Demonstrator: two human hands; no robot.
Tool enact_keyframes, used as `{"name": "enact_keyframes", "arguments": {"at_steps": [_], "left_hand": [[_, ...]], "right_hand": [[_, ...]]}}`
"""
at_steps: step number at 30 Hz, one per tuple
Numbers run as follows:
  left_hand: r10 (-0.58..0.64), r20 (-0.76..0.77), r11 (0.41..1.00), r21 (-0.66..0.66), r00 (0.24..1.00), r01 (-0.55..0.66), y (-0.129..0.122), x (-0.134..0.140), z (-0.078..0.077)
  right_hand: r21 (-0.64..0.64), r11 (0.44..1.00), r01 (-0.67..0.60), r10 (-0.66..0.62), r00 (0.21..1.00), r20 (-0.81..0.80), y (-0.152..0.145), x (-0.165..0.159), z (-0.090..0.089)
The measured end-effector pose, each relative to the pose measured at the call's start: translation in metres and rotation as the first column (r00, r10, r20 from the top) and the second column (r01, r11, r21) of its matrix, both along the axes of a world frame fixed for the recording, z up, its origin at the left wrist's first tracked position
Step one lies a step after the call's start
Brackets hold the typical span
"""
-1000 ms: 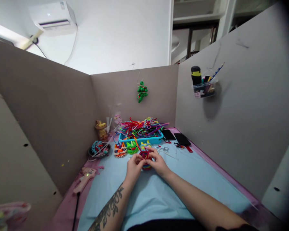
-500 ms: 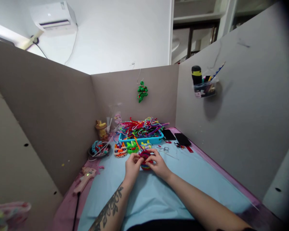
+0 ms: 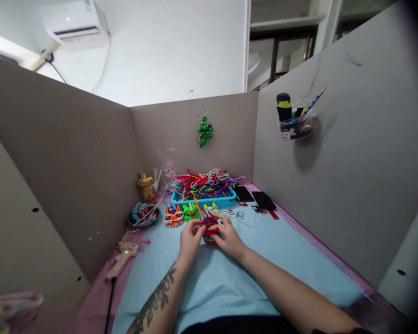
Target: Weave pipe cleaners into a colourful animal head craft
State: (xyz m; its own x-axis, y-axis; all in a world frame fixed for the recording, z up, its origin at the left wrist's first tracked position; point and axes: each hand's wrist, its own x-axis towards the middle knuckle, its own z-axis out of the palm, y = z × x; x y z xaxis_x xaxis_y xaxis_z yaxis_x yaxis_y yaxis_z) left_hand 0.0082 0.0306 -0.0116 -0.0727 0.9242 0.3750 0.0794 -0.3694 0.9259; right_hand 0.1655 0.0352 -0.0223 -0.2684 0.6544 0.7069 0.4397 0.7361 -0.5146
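Between my two hands is a small piece bent from fuzzy pipe cleaners (image 3: 210, 224), dark red on top with blue and other bands lower down. My left hand (image 3: 191, 236) pinches its left side with thumb and fingers. From the right, my right hand (image 3: 230, 236) grips the other side, its fingers curled over the top. My fingers cover part of the piece. Just behind it stand a green pipe-cleaner figure (image 3: 191, 212), an orange and white one (image 3: 173, 217), and a yellow and blue one (image 3: 211, 208) partly hidden.
Behind the figures, a blue tray (image 3: 204, 202) is heaped with coloured pipe cleaners. Scissors (image 3: 238, 215) and two black phones (image 3: 264, 200) lie to the right. On the left are a dark bowl (image 3: 144, 220) and a pink glue gun (image 3: 122, 262). Grey partitions (image 3: 195, 157) enclose the table.
My fingers have shifted slightly on the pipe-cleaner piece, and its red top looks turned a little. Both hands stay on it in nearly the same place.
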Motion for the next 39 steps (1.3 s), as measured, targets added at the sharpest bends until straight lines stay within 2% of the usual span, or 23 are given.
{"name": "enact_keyframes", "arguments": {"at_steps": [2, 6, 9, 11, 13, 16, 18, 21, 27, 35, 39], "left_hand": [[0.005, -0.031, 1.0, 0.022, 1.0, -0.004, -0.002, 0.0, 0.001], [0.129, -0.137, 0.991, 0.048, 0.982, -0.123, -0.006, 0.0, 0.003], [0.013, -0.116, 0.99, -0.135, 0.993, -0.028, -0.006, 0.003, -0.001], [-0.065, -0.074, 0.966, -0.254, 0.995, 0.044, -0.005, 0.005, -0.004], [-0.073, -0.061, 0.953, -0.3, 0.995, 0.052, -0.003, 0.007, -0.006], [-0.065, -0.018, 0.953, -0.298, 0.998, 0.056, -0.002, 0.007, -0.006], [-0.095, 0.051, 0.947, -0.304, 0.994, 0.106, -0.003, 0.006, -0.005], [-0.143, 0.137, 0.927, -0.329, 0.98, 0.181, -0.005, 0.005, -0.004], [-0.126, 0.195, 0.923, -0.336, 0.973, 0.187, -0.006, 0.007, -0.003], [-0.109, 0.148, 0.939, -0.309, 0.983, 0.151, -0.001, 0.005, -0.008], [-0.058, -0.062, 0.98, -0.195, 0.996, 0.045, 0.003, 0.002, -0.015]], "right_hand": [[0.02, 0.999, 0.039, -0.04, 0.999, 0.017, 0.0, 0.0, 0.0], [0.054, 0.996, 0.064, -0.066, 0.997, 0.036, 0.0, -0.002, -0.001], [0.078, 0.995, 0.056, -0.06, 0.997, 0.046, -0.001, -0.004, -0.002], [0.09, 0.995, 0.041, -0.045, 0.998, 0.046, -0.001, -0.006, -0.003], [0.106, 0.994, 0.015, -0.02, 0.999, 0.048, -0.002, -0.008, -0.003], [0.118, 0.993, -0.023, 0.017, 0.998, 0.057, -0.002, -0.008, -0.003], [0.104, 0.994, -0.024, 0.019, 0.999, 0.05, -0.002, -0.006, -0.003], [0.072, 0.997, 0.0, -0.002, 1.0, 0.025, -0.002, -0.005, -0.002], [0.025, 0.998, 0.065, -0.065, 0.998, 0.016, 0.0, -0.007, -0.005], [0.018, 0.993, 0.113, -0.113, 0.993, 0.043, 0.0, -0.009, -0.005], [0.032, 0.994, 0.109, -0.111, 0.992, 0.052, -0.001, -0.009, -0.004]]}}
